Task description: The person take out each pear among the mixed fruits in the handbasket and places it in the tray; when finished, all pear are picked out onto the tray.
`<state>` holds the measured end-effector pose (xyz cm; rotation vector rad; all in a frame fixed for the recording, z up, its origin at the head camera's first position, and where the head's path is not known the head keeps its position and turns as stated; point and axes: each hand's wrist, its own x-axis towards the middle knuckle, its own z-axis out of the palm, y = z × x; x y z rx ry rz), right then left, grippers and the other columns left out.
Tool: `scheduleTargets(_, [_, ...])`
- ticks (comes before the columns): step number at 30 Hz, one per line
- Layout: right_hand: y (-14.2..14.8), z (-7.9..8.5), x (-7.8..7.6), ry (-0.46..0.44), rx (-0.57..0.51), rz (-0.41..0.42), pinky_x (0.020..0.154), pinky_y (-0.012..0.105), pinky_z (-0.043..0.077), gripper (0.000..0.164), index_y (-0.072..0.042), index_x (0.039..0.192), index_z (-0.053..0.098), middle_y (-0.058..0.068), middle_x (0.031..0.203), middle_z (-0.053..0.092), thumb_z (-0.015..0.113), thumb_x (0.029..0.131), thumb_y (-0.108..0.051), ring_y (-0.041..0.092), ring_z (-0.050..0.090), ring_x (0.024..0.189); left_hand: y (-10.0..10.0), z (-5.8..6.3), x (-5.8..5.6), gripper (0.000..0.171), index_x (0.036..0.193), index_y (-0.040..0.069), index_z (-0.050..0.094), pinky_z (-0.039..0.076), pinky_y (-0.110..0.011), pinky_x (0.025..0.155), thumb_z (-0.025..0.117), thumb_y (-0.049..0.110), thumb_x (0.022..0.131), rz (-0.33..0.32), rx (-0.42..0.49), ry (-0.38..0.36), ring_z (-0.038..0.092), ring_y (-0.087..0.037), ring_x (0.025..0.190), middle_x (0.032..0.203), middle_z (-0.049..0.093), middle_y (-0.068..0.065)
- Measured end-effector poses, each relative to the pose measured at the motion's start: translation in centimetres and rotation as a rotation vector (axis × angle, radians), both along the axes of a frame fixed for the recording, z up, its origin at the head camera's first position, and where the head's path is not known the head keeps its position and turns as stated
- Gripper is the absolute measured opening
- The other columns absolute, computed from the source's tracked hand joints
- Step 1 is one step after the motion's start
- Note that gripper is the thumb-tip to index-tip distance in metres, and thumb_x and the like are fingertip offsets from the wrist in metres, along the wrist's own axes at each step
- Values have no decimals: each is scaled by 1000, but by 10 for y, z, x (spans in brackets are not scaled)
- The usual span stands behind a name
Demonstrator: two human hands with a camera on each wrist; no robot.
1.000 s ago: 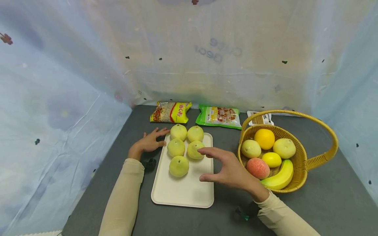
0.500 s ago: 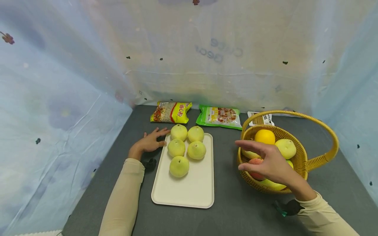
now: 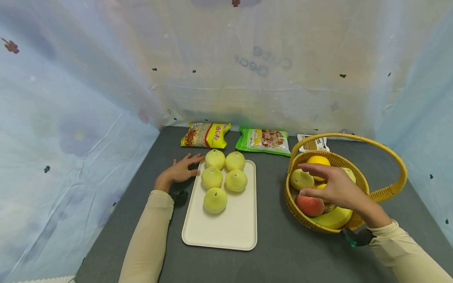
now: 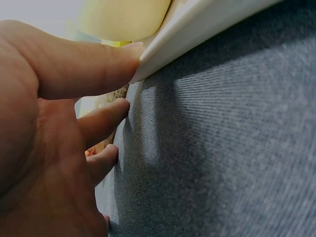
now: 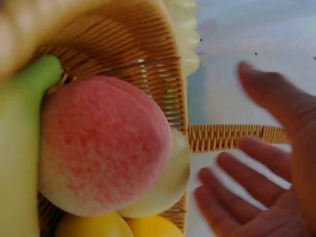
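Note:
My left hand (image 3: 178, 169) rests beside the beige tray (image 3: 219, 234), fingers spread on the dark table. In the left wrist view its thumb (image 4: 94, 69) touches the tray's rim. Several round pale yellow-green fruits (image 3: 215, 200) sit on the tray. Above the woven basket (image 3: 293, 216) hovers my right hand (image 3: 336, 186), fingers and thumb apart, holding nothing. Under and around it lie a peach (image 3: 310, 205), a pale green fruit (image 3: 301, 179), an orange (image 3: 318, 159) and a banana (image 3: 334, 219). The hand partly covers a lemon and another pale fruit.
The basket's tall handle (image 3: 354, 136) arches over its back and right side. Along the table's back lie a yellow food packet (image 3: 206, 135), a green-edged packet (image 3: 263, 140) and a small white-brown packet (image 3: 313, 144). A pale curtain (image 3: 226, 70) hangs around the table.
My right hand has moved from over the tray rightward to above the basket, still holding nothing. The left hand and the fruits on the tray have stayed put.

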<state>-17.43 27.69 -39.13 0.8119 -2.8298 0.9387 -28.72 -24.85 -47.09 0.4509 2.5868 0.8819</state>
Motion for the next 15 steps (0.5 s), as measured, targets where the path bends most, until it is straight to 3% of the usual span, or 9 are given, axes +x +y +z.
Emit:
scheduleTargets(2, [1, 0, -4, -27, 50, -2, 97, 51, 65, 70, -10, 150, 67, 13, 142, 73, 94, 90, -33, 40, 75, 121, 0, 0, 0, 67, 173, 20, 38, -19, -83, 122, 64, 24, 112, 1, 0, 1, -2, -45, 171, 184, 21, -10])
scheduleTargets(4, [2, 1, -9, -71, 91, -9, 96, 58, 64, 72, -8, 151, 66, 15, 143, 71, 94, 90, -35, 42, 75, 121, 0, 0, 0, 67, 173, 20, 38, -19, -83, 122, 65, 24, 112, 3, 2, 1, -2, -45, 171, 184, 21, -10])
scheduleTargets(9, [0, -2, -21, -103, 181, -9, 88, 50, 64, 74, -6, 151, 65, 15, 136, 73, 94, 89, -35, 33, 74, 111, 0, -1, -1, 67, 173, 19, 39, -19, -83, 122, 65, 23, 112, 4, 1, 6, -1, -45, 171, 184, 21, -10])
scheduleTargets(12, [-3, -5, -28, -103, 216, 0, 80, 40, 56, 71, -6, 149, 67, 9, 125, 76, 94, 89, -35, 21, 68, 100, 0, -1, -1, 67, 173, 19, 39, -18, -84, 122, 65, 24, 112, -3, -3, 6, -1, -46, 171, 184, 21, -11])
scheduleTargets(15, [-6, -6, -33, -109, 224, 10, 78, 38, 53, 67, -6, 146, 69, 7, 120, 77, 94, 88, -30, 18, 65, 95, -1, -1, -2, 67, 173, 18, 39, -17, -85, 121, 65, 25, 111, -9, -4, 6, -1, -48, 170, 183, 21, -12])
